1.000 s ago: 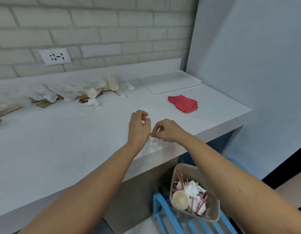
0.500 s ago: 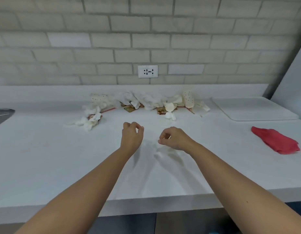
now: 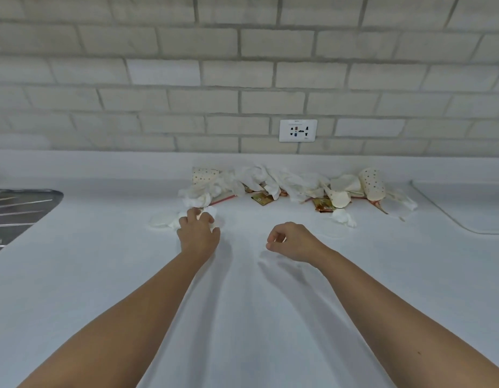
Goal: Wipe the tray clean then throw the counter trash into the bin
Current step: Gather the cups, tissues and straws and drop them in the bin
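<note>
Trash lies in a row along the back of the white counter: crumpled white tissues [image 3: 259, 177], two dotted paper cups [image 3: 372, 184], sauce packets [image 3: 261, 198] and a red straw [image 3: 223, 200]. My left hand [image 3: 198, 233] rests on a crumpled tissue [image 3: 210, 212] at the pile's left front, its fingers curled around it. My right hand [image 3: 293, 242] hovers over bare counter in front of the pile, loosely curled with nothing in it. The white tray [image 3: 466, 211] lies flat at the far right, cut off by the frame edge.
A steel sink drainer [image 3: 15, 214] sits at the left edge. A brick wall with a power socket [image 3: 298, 130] rises behind the counter. The bin and the red cloth are out of view.
My view swung left from the counter's right end and the bin to face the trash pile. My left hand reached forward onto the tissue; my right hand moved forward slightly.
</note>
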Motion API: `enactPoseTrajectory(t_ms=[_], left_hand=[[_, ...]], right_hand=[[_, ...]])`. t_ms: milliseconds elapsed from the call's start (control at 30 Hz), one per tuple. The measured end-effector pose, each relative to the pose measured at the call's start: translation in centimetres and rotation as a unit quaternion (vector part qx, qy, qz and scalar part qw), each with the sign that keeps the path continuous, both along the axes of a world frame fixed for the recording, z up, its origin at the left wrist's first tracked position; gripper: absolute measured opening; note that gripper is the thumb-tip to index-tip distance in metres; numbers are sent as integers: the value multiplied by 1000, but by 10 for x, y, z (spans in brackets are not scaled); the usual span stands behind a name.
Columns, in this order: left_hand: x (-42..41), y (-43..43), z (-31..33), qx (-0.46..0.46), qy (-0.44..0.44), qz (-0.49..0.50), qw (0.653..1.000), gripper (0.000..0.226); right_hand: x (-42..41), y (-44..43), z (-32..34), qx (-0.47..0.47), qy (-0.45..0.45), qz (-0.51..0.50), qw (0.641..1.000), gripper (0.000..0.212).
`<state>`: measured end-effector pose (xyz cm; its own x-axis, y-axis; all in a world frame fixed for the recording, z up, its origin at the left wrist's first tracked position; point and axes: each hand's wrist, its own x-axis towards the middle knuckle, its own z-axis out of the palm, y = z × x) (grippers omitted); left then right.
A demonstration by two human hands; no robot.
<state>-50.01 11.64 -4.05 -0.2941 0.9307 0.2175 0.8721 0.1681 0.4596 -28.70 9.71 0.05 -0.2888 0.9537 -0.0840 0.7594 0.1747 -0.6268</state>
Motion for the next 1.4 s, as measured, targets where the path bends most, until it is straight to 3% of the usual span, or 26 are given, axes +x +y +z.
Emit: enactPoseTrajectory(t_ms=[200, 367, 533, 600, 733, 933, 1067, 1200, 1400], left_hand=[[-26, 38, -19, -107, 79, -40, 990, 62], [-24, 51, -30, -104, 161, -45, 980, 50], [-24, 54, -31, -61, 163, -94, 980, 34], [-22, 50, -36, -28, 137, -149, 979, 27], [-26, 45, -42, 37, 1, -216, 976, 28], [-42, 45, -34, 24, -126, -167, 978, 88], [-52, 45, -32, -32, -103, -145, 983, 60], [-58, 46, -39, -53, -73, -136, 987, 39], [-62, 52, -36, -75, 48, -111, 990, 32]], right_hand=[[-20, 24, -7, -2, -16, -2, 1000, 19], [-29, 46, -4, -8, -28, -13, 999, 22], [-51, 70, -2, -12, -41, -7, 999, 22], [-62, 81, -3, -2, -42, -10, 999, 22], [-83, 103, -6, 4, -41, -13, 999, 17], [-116, 129, -18, 11, -61, -32, 998, 6], [-141, 146, -17, 74, -34, -36, 996, 23], [-166, 161, -20, 52, -108, -3, 993, 53], [-185, 172, -42, 32, -191, 6, 981, 48]])
